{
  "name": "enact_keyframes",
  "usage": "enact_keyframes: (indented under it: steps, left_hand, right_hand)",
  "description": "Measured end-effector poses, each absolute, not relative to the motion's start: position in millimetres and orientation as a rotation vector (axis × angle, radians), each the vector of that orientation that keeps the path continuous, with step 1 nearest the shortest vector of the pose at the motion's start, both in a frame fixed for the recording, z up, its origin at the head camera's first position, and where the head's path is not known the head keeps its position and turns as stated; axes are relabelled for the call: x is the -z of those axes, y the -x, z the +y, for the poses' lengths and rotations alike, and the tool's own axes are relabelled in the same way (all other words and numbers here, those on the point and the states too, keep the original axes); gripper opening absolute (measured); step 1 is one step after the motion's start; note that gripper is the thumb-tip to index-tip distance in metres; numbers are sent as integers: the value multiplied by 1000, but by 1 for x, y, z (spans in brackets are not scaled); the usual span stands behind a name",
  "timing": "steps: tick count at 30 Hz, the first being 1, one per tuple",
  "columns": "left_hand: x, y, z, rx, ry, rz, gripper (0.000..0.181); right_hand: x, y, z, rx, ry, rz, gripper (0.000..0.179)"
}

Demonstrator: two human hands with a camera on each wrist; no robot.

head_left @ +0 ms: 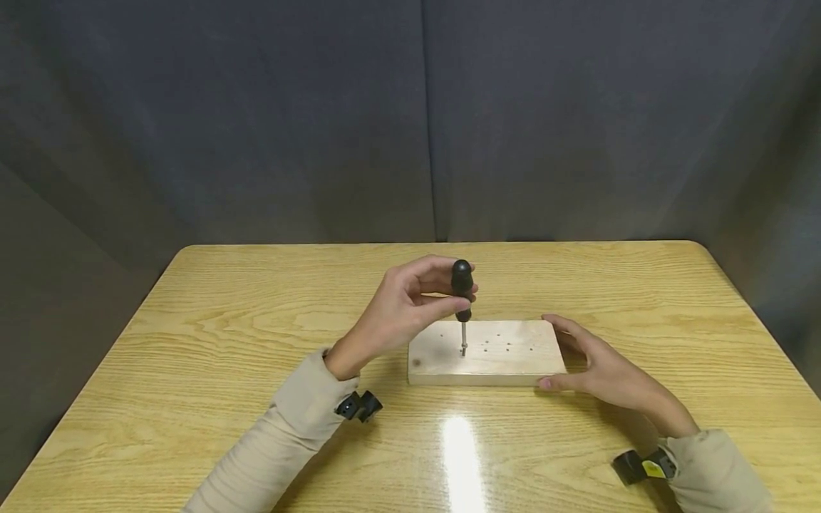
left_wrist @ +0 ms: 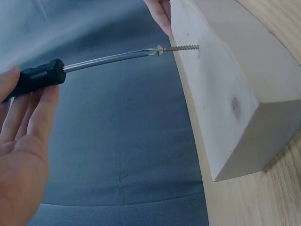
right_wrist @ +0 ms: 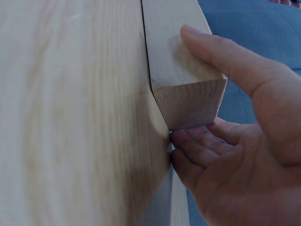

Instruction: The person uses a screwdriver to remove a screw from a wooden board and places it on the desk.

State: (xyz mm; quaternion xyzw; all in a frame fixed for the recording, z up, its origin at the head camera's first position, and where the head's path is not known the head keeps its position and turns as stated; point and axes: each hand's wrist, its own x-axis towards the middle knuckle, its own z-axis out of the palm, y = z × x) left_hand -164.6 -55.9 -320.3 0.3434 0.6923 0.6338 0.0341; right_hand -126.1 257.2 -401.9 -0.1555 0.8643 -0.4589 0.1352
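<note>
My left hand (head_left: 407, 306) holds a screwdriver (head_left: 462, 279) by its black handle, thumb on one side and fingers on the other. The shaft points down, its tip at the head of a screw (left_wrist: 181, 48). That threaded screw stands up from the top face of a pale wooden block (head_left: 442, 362), much of its thread exposed. Around it, several small holes dot the face. At the block's right end, my right hand (head_left: 606, 372) grips it, with the thumb on the near side and the fingers round the far corner.
The block lies flat on a wood-grain table (head_left: 256, 306). A dark grey curtain (head_left: 288, 128) hangs behind the table's back edge. Small black cameras (head_left: 359, 406) are strapped at both wrists.
</note>
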Motion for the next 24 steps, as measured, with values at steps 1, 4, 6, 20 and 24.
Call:
enact_keyframes:
  steps: [1,4,6,20,24]
  left_hand:
    - [321,164,-56,-1960,-1047,2134,35]
    - [323,164,-53,-1995,-1024,2149,37]
    - [324,164,-51,-2015,-1009,2168,38]
    - [323,163,-53,-2007,-1077,2050,39]
    - [323,163,-54,-1995,-1082,2033,38]
  right_hand:
    - [402,126,257,1330,450,2502,99]
    - [402,126,257,1325,450,2502,99]
    - [402,125,258,1321,452,2504,99]
    - [402,125,258,1314,463,2511,98]
    - [403,125,258,1320,464,2509,98]
